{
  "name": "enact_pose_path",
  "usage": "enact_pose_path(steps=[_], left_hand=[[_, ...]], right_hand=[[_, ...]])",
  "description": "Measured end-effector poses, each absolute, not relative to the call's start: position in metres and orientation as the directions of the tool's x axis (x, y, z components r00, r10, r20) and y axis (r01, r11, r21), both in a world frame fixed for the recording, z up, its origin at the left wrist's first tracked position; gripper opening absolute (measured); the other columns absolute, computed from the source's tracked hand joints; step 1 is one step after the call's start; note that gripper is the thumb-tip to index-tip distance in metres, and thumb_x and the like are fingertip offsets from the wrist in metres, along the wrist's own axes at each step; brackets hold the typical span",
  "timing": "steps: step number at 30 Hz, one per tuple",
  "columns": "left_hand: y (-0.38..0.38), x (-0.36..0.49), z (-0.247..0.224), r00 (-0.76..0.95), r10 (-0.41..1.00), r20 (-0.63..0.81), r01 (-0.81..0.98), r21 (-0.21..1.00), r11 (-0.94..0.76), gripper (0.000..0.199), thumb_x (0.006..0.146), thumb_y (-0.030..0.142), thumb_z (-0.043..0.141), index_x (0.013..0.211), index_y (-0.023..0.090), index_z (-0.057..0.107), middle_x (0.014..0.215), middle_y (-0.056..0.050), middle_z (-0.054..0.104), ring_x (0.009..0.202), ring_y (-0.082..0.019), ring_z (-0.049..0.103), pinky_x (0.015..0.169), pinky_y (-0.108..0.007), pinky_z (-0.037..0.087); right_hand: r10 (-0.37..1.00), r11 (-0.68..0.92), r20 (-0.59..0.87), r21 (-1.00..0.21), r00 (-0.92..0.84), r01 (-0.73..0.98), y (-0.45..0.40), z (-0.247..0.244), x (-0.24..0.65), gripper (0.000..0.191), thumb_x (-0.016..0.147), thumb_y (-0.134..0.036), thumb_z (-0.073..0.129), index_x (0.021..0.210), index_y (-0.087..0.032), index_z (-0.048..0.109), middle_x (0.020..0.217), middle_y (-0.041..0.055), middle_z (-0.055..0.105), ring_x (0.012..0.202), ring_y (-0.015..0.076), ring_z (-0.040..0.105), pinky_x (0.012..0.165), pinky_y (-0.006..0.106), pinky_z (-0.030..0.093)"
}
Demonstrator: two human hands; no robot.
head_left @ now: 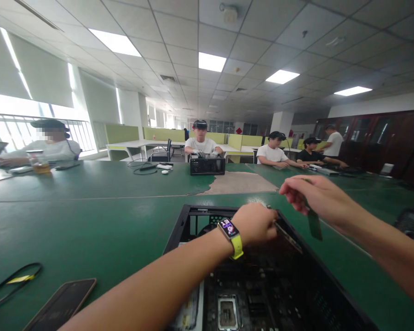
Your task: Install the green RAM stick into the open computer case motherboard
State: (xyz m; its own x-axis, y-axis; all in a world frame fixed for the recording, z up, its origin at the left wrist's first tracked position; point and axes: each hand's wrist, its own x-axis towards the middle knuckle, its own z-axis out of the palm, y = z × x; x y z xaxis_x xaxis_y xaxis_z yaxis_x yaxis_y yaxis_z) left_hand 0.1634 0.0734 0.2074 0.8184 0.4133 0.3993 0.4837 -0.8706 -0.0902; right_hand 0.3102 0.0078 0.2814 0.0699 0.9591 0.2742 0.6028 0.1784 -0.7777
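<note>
An open black computer case (pixel 188 220) lies in front of me, its motherboard (pixel 248 299) showing a square metal-framed CPU socket (pixel 227 312). My left hand (pixel 257 223), with a yellow-strapped smartwatch (pixel 230 228) on the wrist, reaches over the case to its far right corner. Its fingers are closed there beside a thin metal strip (pixel 289 237) along the side wall; what they grip is hidden. Above and outside the right wall, my right hand (pixel 307 193) has its fingers curled. A thin, flat, dark-green strip (pixel 314 225) hangs from it, blurred.
A phone (pixel 62 305) and a black cable (pixel 14 285) lie at left on the green table (pixel 89 230). At the right edge stands a dark part (pixel 412 225). Across the table, a person (pixel 202 142) works at another case (pixel 207 165); other people sit left and right.
</note>
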Motion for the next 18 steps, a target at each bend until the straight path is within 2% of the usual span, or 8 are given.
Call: enact_pose_path(steps=[2,5,7,8,11,13,16,18], left_hand=[[0.084,0.161,0.208,0.733,0.547,0.404,0.61,-0.033,-0.792,0.026,0.083,0.034,0.045,0.097,0.02,0.063,0.086,-0.009,0.067,0.082,-0.028,0.065,0.067,-0.038,0.052],[0.093,0.159,0.197,0.691,0.664,0.285,0.692,0.004,-0.722,0.026,0.081,0.034,0.05,0.093,0.015,0.065,0.092,-0.016,0.067,0.087,-0.032,0.064,0.071,-0.044,0.051],[0.095,0.156,0.191,0.72,0.667,0.191,0.674,0.033,-0.738,0.024,0.077,0.035,0.056,0.084,0.015,0.067,0.09,-0.015,0.067,0.086,-0.032,0.064,0.071,-0.043,0.052],[0.096,0.155,0.19,0.735,0.664,0.138,0.664,0.056,-0.746,0.023,0.076,0.036,0.058,0.081,0.016,0.068,0.088,-0.014,0.068,0.085,-0.03,0.064,0.071,-0.041,0.052],[0.099,0.147,0.194,0.779,0.622,-0.076,0.626,0.149,-0.766,0.022,0.074,0.038,0.061,0.079,0.019,0.069,0.077,-0.006,0.069,0.074,-0.022,0.065,0.067,-0.031,0.052],[0.101,0.141,0.199,0.805,0.55,-0.224,0.591,0.23,-0.773,0.023,0.072,0.04,0.065,0.083,0.02,0.07,0.076,-0.001,0.07,0.069,-0.017,0.064,0.063,-0.025,0.051],[0.103,0.134,0.2,0.866,0.4,-0.3,0.49,0.352,-0.797,0.043,0.07,0.041,0.07,0.106,0.018,0.065,0.098,-0.002,0.069,0.085,-0.017,0.064,0.071,-0.024,0.05],[0.103,0.133,0.196,0.891,0.328,-0.314,0.432,0.367,-0.824,0.054,0.07,0.037,0.071,0.118,0.017,0.058,0.109,-0.003,0.066,0.096,-0.018,0.061,0.079,-0.024,0.048]], right_hand=[[0.942,0.199,0.316,-0.792,0.11,0.578,0.004,0.288,0.31,0.035,0.085,-0.039,0.035,0.073,-0.017,0.059,0.068,0.0043,0.058,0.063,0.018,0.055,0.056,0.029,0.042],[0.914,0.182,0.4,-0.552,0.068,0.814,0.0,0.288,0.308,0.043,0.088,-0.041,0.029,0.069,-0.019,0.061,0.069,0.0038,0.057,0.071,0.0197,0.054,0.063,0.031,0.038],[0.933,0.148,0.36,-0.425,0.017,0.893,-0.001,0.28,0.305,0.049,0.09,-0.044,0.025,0.066,-0.02,0.06,0.06,0.0012,0.051,0.064,0.0182,0.051,0.058,0.03,0.035],[0.949,0.146,0.316,-0.408,-0.01,0.901,-0.001,0.276,0.303,0.05,0.09,-0.046,0.024,0.065,-0.02,0.059,0.056,0.0002,0.048,0.059,0.0169,0.049,0.055,0.029,0.033],[0.985,0.138,0.158,-0.48,-0.069,0.866,0.002,0.261,0.298,0.052,0.09,-0.052,0.025,0.068,-0.018,0.057,0.049,-0.0028,0.04,0.044,0.0123,0.042,0.044,0.025,0.029],[0.997,0.081,0.039,-0.559,-0.071,0.826,0.006,0.254,0.296,0.048,0.09,-0.053,0.027,0.076,-0.018,0.056,0.05,-0.0037,0.043,0.038,0.0101,0.041,0.038,0.022,0.027],[0.989,0.002,-0.118,-0.592,-0.089,0.806,0.013,0.246,0.297,0.042,0.09,-0.048,0.031,0.085,-0.015,0.057,0.059,-0.0006,0.052,0.038,0.0098,0.047,0.035,0.02,0.03],[0.977,0.008,-0.172,-0.566,-0.128,0.825,0.017,0.242,0.299,0.039,0.09,-0.045,0.035,0.086,-0.014,0.058,0.063,0.0018,0.056,0.04,0.0099,0.05,0.035,0.019,0.031]])
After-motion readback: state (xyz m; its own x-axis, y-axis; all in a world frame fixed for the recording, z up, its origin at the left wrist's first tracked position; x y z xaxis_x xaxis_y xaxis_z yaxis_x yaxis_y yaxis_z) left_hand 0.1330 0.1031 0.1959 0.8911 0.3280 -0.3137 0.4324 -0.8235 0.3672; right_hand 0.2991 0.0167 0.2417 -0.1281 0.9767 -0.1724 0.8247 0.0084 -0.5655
